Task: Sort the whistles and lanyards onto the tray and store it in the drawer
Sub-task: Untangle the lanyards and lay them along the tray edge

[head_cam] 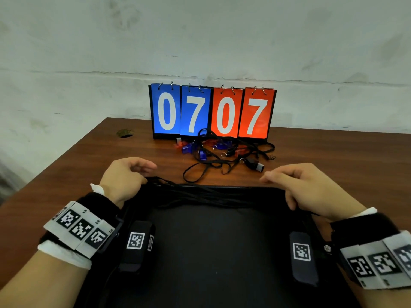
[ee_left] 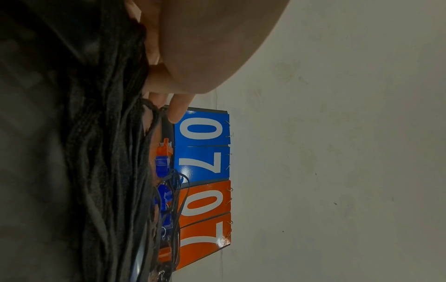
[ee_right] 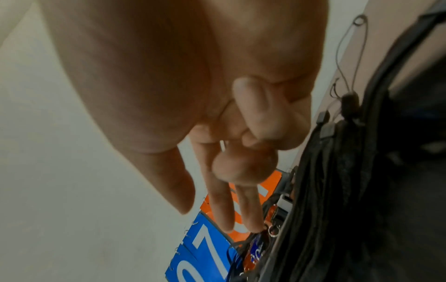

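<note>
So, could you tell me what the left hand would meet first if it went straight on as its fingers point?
Probably the loose lanyard loop on the table past the tray; the left hand points rightward at it. Height is unclear: it might pass over, toward the right hand.

Matt black tray [head_cam: 213,252]; woven cloth lanyards [head_cam: 206,193]; glossy translucent plastic whistles [head_cam: 186,148]; wood-grain table [head_cam: 333,156].

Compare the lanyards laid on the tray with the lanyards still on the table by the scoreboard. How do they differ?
The tray lanyards lie as one straight bundle across the far edge of the tray, between the left hand and right hand; the table lanyards loop and tangle. The table lanyards are mixed with blue, red and black whistles; none show among the tray lanyards. Both are black cord.
</note>
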